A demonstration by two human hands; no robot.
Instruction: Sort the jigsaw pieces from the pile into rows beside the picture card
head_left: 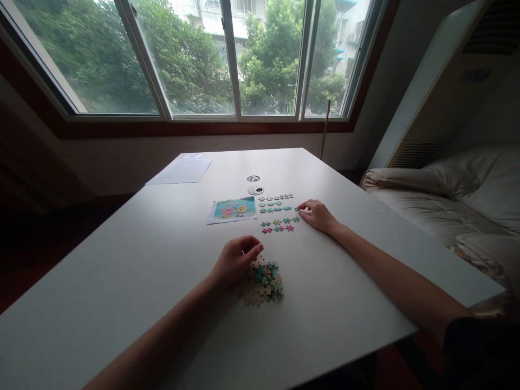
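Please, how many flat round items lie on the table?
2. The nearer round item lies just beyond the picture sheet and the rows of puzzle pieces; the farther round item lies behind it.

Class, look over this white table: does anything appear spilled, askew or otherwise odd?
Nothing plainly stands out as odd. A jumbled heap of multicoloured jigsaw pieces lies by the bare left hand, contrasting with the rows of similar pieces near the bare right hand.

colourful jigsaw pieces (277,209) in rows beyond a heap (267,281)
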